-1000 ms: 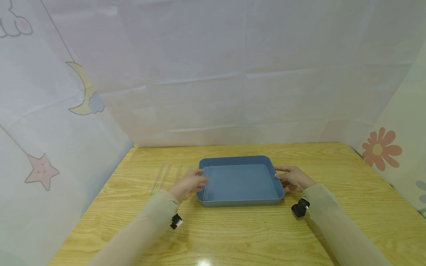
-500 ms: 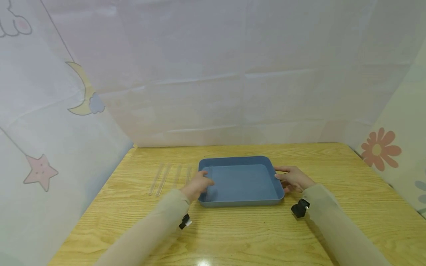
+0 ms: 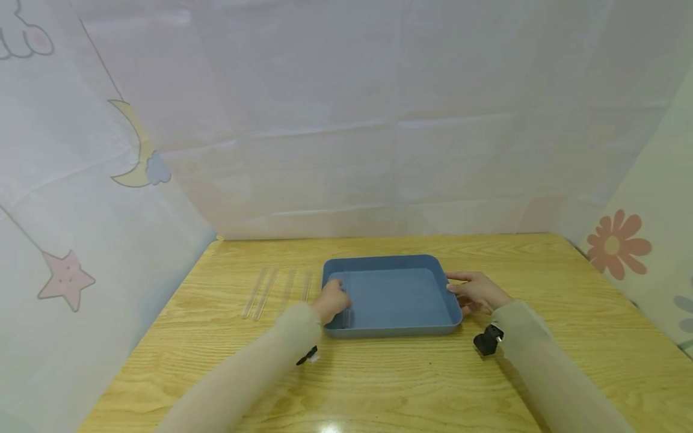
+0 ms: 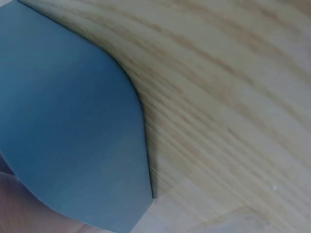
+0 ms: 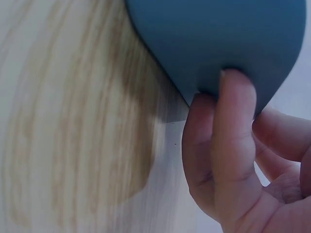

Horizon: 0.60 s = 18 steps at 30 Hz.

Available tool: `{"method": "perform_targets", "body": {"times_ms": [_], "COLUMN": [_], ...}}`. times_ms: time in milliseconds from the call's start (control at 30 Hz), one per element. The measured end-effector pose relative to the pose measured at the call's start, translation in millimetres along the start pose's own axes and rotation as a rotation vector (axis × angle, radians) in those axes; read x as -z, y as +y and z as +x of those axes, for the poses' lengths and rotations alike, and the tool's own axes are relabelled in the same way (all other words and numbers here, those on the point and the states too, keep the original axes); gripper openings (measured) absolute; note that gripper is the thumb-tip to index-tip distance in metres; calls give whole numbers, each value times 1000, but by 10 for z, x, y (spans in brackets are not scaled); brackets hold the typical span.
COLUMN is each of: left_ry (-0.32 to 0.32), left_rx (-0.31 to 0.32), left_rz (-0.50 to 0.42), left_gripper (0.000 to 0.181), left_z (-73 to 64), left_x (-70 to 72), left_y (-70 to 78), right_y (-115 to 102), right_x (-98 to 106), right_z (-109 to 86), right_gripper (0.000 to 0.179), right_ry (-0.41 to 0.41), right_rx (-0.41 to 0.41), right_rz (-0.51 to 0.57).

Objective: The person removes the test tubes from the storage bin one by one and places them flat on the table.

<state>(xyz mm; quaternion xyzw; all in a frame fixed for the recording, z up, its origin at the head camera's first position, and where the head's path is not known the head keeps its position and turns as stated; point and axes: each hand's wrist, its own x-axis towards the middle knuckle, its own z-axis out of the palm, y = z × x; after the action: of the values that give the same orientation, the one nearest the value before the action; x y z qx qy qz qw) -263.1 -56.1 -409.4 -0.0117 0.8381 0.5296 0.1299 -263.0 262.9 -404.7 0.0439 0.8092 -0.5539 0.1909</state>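
Observation:
A shallow blue tray [image 3: 397, 294] lies on the wooden table, one clear strip [image 3: 347, 319] standing out faintly inside its left end. My left hand [image 3: 331, 300] reaches over the tray's left wall, its bent fingers at the strip. Their tips are hidden, so whether they pinch or press it cannot be told. In the left wrist view, the tray's outer wall [image 4: 82, 121] covers most of that hand. At the opposite end, my right hand [image 3: 476, 291] holds the tray. In the right wrist view, its fingers [image 5: 235, 121] touch the outer wall.
Several clear strips [image 3: 265, 293] lie side by side on the table [image 3: 379, 385], left of the tray. A pale printed cloth [image 3: 325, 150] hangs behind the table and along both sides.
My left hand has moved right and further into the tray, its fingers now more bent. The clear strip inside has shifted slightly right. The right hand and tray have stayed nearly still.

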Motion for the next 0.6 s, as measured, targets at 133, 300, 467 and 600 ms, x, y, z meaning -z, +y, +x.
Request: {"method": "perform_targets", "body": {"times_ms": [133, 300, 467, 600], "left_ry": [13, 28, 22, -12], "left_rx": [9, 14, 23, 42], "left_rz": [80, 208, 238, 185], "left_gripper": [61, 50, 31, 25], "left_z": [32, 70, 119, 126], "left_x": [-11, -39, -45, -8], "left_y": [33, 50, 36, 40], "right_y": [1, 8, 22, 29], "right_x": [3, 11, 24, 28], "right_z": [-1, 6, 18, 25], "right_gripper": [57, 57, 57, 56], "right_ry": [2, -3, -16, -18], "right_rx": [1, 3, 12, 17], "right_rz": [-3, -6, -5, -10]}}
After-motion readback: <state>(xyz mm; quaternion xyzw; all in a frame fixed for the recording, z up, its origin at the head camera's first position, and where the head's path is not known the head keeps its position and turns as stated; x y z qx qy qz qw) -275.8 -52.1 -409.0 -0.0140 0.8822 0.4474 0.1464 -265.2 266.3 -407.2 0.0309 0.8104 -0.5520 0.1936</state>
